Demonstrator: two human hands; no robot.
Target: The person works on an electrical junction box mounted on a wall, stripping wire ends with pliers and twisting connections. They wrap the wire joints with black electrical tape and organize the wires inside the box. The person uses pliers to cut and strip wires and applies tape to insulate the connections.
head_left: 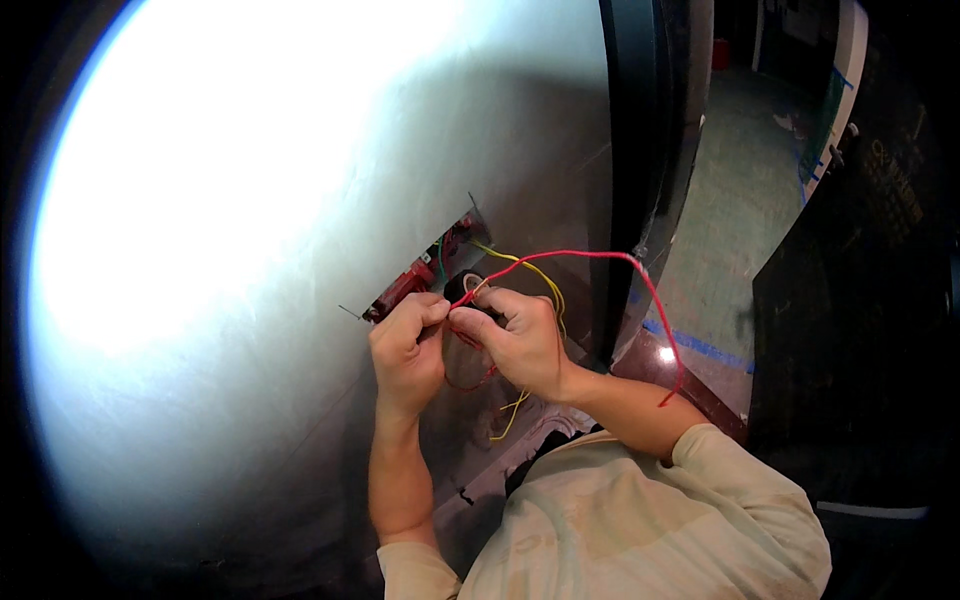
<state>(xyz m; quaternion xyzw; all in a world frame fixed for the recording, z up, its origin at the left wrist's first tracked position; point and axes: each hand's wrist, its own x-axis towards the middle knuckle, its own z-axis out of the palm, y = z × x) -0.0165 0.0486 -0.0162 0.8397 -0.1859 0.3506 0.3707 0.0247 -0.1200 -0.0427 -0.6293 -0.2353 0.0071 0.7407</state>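
Both my hands meet in front of a red wall box set in a grey wall. My left hand (408,345) is closed, its thumb and forefinger pinching the red wire (590,254) near the box. Fingertip to fingertip with it, my right hand (522,338) is closed on the same wire. A black roll of tape (463,284) sits at the right fingers; whether they grip it is hidden. From there the wire's free length arcs right and hangs down above my right forearm. Yellow wires (545,280) come out of the red box (405,285), and a green wire (441,258) shows inside.
Bright light washes over the wall (250,300) on the left. A dark upright frame (635,150) stands to the right of the box, with a doorway and greenish floor (745,190) beyond it. A dark panel (850,300) leans at the far right. Blue tape (700,345) crosses the threshold.
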